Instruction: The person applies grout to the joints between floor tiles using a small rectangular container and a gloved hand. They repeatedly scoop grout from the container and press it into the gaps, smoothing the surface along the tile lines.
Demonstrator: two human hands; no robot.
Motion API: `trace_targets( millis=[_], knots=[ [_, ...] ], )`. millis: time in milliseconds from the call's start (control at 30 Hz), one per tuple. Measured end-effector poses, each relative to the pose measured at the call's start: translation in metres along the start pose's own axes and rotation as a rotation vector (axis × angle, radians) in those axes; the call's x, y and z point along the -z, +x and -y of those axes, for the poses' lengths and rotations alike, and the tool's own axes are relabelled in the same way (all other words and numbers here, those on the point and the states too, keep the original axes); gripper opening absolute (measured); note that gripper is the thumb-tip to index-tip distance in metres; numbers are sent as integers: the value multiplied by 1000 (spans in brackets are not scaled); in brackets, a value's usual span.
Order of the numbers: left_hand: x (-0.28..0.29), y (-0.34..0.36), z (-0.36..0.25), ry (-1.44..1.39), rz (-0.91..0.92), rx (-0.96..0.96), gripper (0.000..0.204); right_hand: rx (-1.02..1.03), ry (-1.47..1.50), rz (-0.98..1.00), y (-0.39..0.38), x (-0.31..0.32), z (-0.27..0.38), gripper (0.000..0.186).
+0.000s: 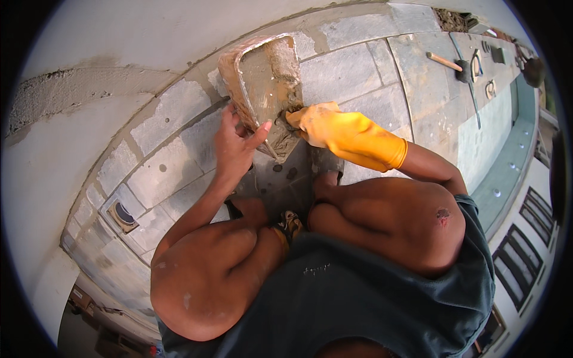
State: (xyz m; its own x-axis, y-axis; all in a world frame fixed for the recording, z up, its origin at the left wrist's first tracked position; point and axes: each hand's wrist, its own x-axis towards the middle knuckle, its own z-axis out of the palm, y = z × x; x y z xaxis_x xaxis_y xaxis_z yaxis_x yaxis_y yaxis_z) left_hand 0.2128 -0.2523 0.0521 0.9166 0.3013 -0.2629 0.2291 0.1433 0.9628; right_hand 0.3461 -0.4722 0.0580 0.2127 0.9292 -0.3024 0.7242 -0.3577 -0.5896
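Observation:
A cut-open, cement-crusted plastic container [234,86] rests tilted on the stone-tiled floor in front of me. Wet grey mortar [280,143] is gathered in its near corner, with a thinner smear up the inside. My bare left hand [234,143] grips the container's left side, thumb over the rim and fingers behind the wall. My right hand [340,132], in a yellow-orange rubber glove, reaches into the near right part of the container. Its fingers are curled down at the mortar, and what lies in them is hidden.
A mallet [461,69] with a wooden handle and black head lies at the far right, by a thin blue bar [476,107]. A floor drain opening [123,213] is at the left. A pale wall [140,39] borders the tiles; a light green sunken basin [486,140] lies right.

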Motion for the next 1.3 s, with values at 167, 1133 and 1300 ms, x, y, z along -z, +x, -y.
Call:
trace_targets(
  millis=[167,1133,1300],
  knots=[
    [-5,-6,13,-73,29,-6,72,21,7,40,4,-8,-4,38],
    [26,-12,16,-76,41,254,49,-253,1464,-714,-72,68,-92,45],
    [29,-8,9,-8,67,307,45,-656,695,-1122,-88,118,-208,41]
  ],
)
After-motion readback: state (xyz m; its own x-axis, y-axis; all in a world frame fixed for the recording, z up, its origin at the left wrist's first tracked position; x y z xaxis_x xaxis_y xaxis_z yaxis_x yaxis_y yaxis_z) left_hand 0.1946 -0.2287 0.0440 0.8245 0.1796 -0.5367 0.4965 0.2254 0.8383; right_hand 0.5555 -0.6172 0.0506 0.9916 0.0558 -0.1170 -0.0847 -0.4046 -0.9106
